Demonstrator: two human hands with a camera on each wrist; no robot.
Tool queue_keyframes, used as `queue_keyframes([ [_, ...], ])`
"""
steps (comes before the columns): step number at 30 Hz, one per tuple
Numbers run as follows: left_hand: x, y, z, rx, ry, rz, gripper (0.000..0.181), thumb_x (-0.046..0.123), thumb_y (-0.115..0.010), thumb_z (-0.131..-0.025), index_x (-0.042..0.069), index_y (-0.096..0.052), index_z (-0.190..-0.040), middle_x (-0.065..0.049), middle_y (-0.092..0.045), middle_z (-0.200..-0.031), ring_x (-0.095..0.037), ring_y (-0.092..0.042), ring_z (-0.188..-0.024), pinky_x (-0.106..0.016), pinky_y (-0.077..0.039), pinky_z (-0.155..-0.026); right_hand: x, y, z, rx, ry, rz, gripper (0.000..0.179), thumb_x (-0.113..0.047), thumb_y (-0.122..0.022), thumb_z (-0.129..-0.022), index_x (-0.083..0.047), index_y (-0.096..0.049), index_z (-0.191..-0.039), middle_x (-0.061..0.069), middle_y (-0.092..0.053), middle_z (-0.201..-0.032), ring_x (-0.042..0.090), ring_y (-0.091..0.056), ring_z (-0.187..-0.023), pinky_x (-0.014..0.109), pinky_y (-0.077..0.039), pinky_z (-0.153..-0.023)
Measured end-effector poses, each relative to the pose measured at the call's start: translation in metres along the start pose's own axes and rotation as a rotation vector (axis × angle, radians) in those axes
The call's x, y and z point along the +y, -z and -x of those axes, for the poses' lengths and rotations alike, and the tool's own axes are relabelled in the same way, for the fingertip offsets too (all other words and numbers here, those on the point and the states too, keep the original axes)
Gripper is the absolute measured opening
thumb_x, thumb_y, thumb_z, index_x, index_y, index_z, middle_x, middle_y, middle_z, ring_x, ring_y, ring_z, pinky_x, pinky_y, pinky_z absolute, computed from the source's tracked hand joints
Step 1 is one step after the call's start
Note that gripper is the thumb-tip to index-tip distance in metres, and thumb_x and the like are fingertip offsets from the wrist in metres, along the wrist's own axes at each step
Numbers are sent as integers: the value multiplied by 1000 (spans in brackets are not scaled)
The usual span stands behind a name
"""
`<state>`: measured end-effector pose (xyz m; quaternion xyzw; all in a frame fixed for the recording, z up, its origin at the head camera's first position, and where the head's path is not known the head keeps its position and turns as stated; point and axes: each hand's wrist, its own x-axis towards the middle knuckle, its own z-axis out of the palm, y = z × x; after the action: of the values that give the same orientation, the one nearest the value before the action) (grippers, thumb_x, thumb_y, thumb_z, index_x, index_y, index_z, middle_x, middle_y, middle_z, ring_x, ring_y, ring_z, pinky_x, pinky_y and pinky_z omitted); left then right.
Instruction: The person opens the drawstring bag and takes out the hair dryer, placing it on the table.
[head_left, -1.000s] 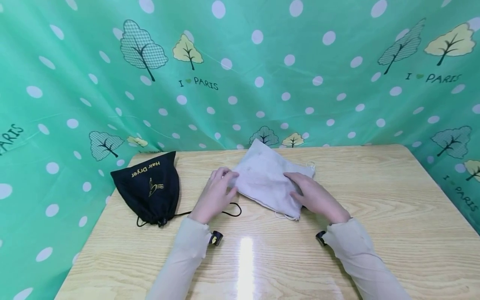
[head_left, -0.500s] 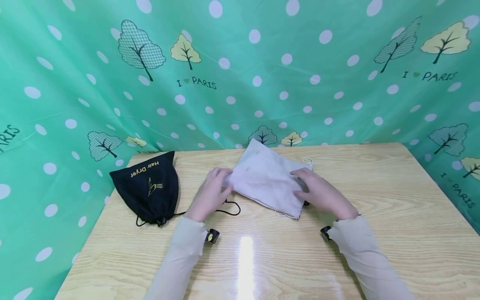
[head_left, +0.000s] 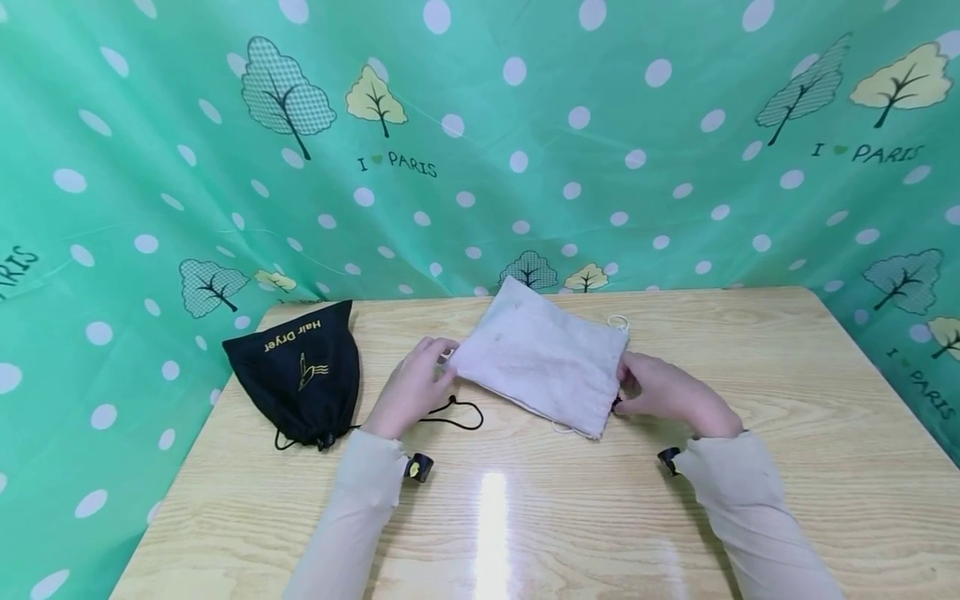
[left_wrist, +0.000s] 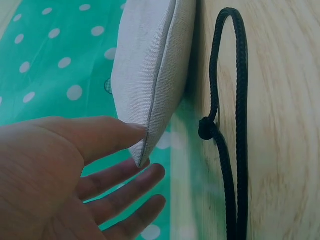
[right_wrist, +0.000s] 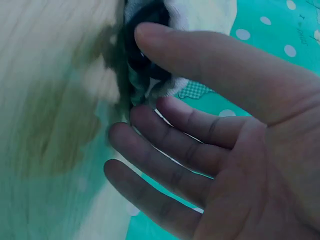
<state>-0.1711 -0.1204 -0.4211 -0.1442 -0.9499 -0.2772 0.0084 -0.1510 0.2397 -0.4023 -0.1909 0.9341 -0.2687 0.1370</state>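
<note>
A pale drawstring bag (head_left: pixel 540 354) lies on the table in the head view, its mouth toward the right. My left hand (head_left: pixel 411 385) is at its left corner. In the left wrist view the thumb (left_wrist: pixel 117 135) touches the seam near the bag's tip, and the other fingers extend loosely behind and below. My right hand (head_left: pixel 671 392) is at the bag's mouth. Something dark (right_wrist: pixel 145 45) shows in that opening in the right wrist view, too blurred to name; the thumb overlaps it, while the other fingers stay loosely extended.
A black drawstring bag (head_left: pixel 300 375) printed "Hair Dryer" lies at the left of the wooden table (head_left: pixel 570 517). Its black cord (head_left: pixel 465 425) loops out beside my left hand. A green dotted curtain (head_left: pixel 480 150) hangs behind the table.
My right hand has slid right, off the top of the pale bag to its mouth. The left hand has shifted left to the corner. The bag has hardly moved.
</note>
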Motion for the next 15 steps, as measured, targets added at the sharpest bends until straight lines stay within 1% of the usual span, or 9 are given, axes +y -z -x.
queue_keyframes([
  [2,0,0,-1,-5,-3,2,33,14,-60,-99,9,-59,-131,-9,-63,-120,-22,-63,-106,-40,-54,-90,-1,-2,-1,0,-4,8,32,-12,-80,-80,-3,-53,-94,4,-52,-83,17,-46,-76,29,-40,-66],
  [7,0,-2,-4,-13,-6,24,32,11,-60,-99,7,-59,-131,-8,-66,-113,-22,-64,-102,-39,-55,-88,-2,-5,-3,16,-16,46,27,-11,-78,-83,-4,-54,-94,4,-53,-81,16,-47,-74,29,-40,-64],
  [12,-1,-2,-4,-4,-24,70,31,5,-59,-98,2,-59,-129,-12,-67,-109,-23,-66,-98,-38,-56,-85,-3,-6,-4,16,-3,50,23,-7,-74,-86,-5,-53,-95,2,-52,-76,15,-47,-70,28,-39,-62],
  [15,-1,-2,-3,-2,-24,91,30,3,-58,-98,1,-60,-127,-13,-68,-107,-24,-66,-97,-37,-57,-84,-2,-6,-5,6,1,43,23,-6,-73,-87,-4,-52,-96,1,-51,-74,15,-46,-69,26,-39,-61],
])
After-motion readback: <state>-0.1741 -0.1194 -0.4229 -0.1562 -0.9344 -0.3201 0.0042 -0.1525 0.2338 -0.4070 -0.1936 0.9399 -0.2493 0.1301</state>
